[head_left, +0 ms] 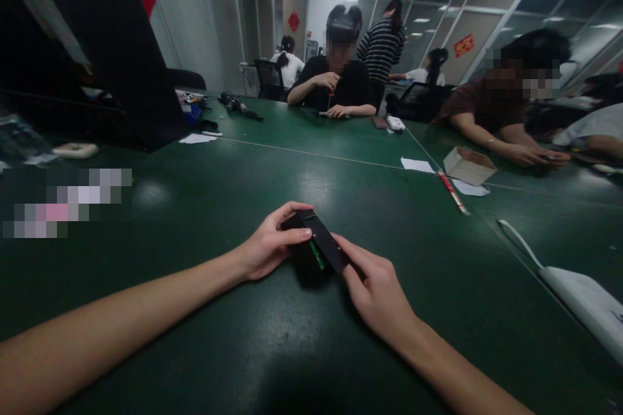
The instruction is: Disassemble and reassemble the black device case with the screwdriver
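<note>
A black rectangular case (327, 243) is tilted just above the green table, between my two hands. Along its near side a strip of green circuit board (317, 255) shows, and small bright dots, perhaps screws, mark its upper face. My left hand (273, 240) is closed around the far left end, its thumb lying on top and its fingers behind. At the near right end, my right hand (377, 282) pinches the case between thumb and fingers. The underside and some fingertips are hidden.
The green table (233, 343) spreads all around. A white power strip (584, 301) lies at right, and a red-and-white stick (452, 193) lies near a cardboard box (469, 166). A large dark screen (111, 58) stands at left. Co-workers sit across and at right.
</note>
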### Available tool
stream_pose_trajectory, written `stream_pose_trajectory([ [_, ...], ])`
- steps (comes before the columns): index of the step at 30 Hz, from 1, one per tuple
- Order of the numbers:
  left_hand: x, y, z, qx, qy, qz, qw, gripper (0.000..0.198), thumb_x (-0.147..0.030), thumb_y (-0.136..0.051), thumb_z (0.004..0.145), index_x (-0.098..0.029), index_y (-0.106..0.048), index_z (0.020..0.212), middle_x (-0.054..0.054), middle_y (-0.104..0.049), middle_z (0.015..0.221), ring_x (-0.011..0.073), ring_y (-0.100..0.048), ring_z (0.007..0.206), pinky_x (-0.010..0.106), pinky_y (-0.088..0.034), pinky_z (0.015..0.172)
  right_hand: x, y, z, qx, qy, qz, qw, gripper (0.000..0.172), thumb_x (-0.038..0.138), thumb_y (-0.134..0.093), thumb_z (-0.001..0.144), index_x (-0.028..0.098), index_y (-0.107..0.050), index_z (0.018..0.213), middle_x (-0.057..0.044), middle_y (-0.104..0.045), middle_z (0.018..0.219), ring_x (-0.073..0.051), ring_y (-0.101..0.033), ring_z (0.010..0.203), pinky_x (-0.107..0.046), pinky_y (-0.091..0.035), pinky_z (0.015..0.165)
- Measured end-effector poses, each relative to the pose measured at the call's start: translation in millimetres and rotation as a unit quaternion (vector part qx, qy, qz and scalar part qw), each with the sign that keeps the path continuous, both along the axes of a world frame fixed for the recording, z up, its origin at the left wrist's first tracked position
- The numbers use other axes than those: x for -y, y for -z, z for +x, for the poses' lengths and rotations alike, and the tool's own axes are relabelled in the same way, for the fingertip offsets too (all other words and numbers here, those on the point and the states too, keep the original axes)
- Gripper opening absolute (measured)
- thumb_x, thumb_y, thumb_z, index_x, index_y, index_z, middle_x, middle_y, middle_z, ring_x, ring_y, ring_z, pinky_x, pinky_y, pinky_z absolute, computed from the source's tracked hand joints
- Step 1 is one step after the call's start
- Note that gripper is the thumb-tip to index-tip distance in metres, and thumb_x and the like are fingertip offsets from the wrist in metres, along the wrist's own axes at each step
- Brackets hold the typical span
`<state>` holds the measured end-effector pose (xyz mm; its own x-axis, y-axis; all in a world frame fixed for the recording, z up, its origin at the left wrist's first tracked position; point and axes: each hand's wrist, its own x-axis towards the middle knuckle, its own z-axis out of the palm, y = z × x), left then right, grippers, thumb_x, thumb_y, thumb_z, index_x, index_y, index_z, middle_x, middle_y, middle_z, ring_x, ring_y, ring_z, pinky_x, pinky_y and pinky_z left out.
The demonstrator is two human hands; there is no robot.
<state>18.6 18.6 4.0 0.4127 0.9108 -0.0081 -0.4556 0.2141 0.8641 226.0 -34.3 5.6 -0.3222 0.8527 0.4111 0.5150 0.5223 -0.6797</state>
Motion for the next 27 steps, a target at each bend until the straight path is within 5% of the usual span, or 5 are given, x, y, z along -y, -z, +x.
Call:
stream_pose_trajectory([
  [6, -3.4, 2.2, -4.5, -0.265, -0.044, 0.252, 0.93, 0.025, -0.034, -0.07, 0.082, -0.017, -0.064, 0.098, 0.004, -0.064, 0.093, 0.0178, -0.059, 0.085, 0.028, -0.045, 0.077, 2.0, -3.1, 11.6, 0.252, -0.004, 0.119, 0.96, 0.048, 0.013, -0.04, 0.095, 0.013, -0.05, 0.141, -0.01, -0.067, 0.093, -0.018, -0.065, 0.071, -0.028, -0.053, 0.064],
  [10, 2.0, -1.2, -2.8, -0.328, -0.058, 0.332, 0.883, 0.021, -0.035, -0.053, 0.093, -0.016, -0.061, 0.088, 0.003, -0.062, 0.085, 0.0174, -0.057, 0.082, 0.028, -0.042, 0.076, 0.7, -9.6, 15.7, 0.349, 0.022, 0.184, 0.919, 0.046, 0.013, -0.042, 0.094, 0.017, -0.056, 0.137, -0.008, -0.068, 0.087, -0.017, -0.064, 0.061, -0.025, -0.047, 0.051],
  [16, 6.1, -4.2, -4.0, -0.34, -0.111, 0.326, 0.875, 0.025, -0.031, -0.052, 0.09, -0.016, -0.059, 0.072, 0.001, -0.059, 0.069, 0.0157, -0.055, 0.069, 0.026, -0.04, 0.067, 3.1, -5.8, -2.0, 0.066, -0.048, 0.003, 0.997, 0.038, 0.02, -0.046, 0.098, 0.02, -0.062, 0.132, -0.01, -0.074, 0.104, -0.021, -0.07, 0.093, -0.033, -0.055, 0.083],
  [22, 8.8, -6.3, -5.5, -0.336, -0.149, 0.318, 0.874, 0.024, -0.029, -0.054, 0.087, -0.016, -0.06, 0.069, 0.001, -0.06, 0.065, 0.0148, -0.055, 0.065, 0.025, -0.039, 0.064, 0.5, -15.6, -12.7, -0.101, -0.076, -0.215, 0.968, 0.032, 0.027, -0.057, 0.095, 0.026, -0.069, 0.124, -0.004, -0.075, 0.112, -0.024, -0.068, 0.106, -0.038, -0.052, 0.094],
  [27, 9.1, -3.9, -5.8, -0.33, -0.159, 0.328, 0.871, 0.022, -0.027, -0.054, 0.088, -0.015, -0.061, 0.071, 0.001, -0.063, 0.067, 0.0146, -0.056, 0.065, 0.025, -0.04, 0.064, 2.1, -13.3, -13.3, -0.078, -0.073, -0.196, 0.975, 0.032, 0.03, -0.054, 0.096, 0.024, -0.068, 0.123, -0.006, -0.075, 0.108, -0.024, -0.069, 0.102, -0.037, -0.054, 0.087],
])
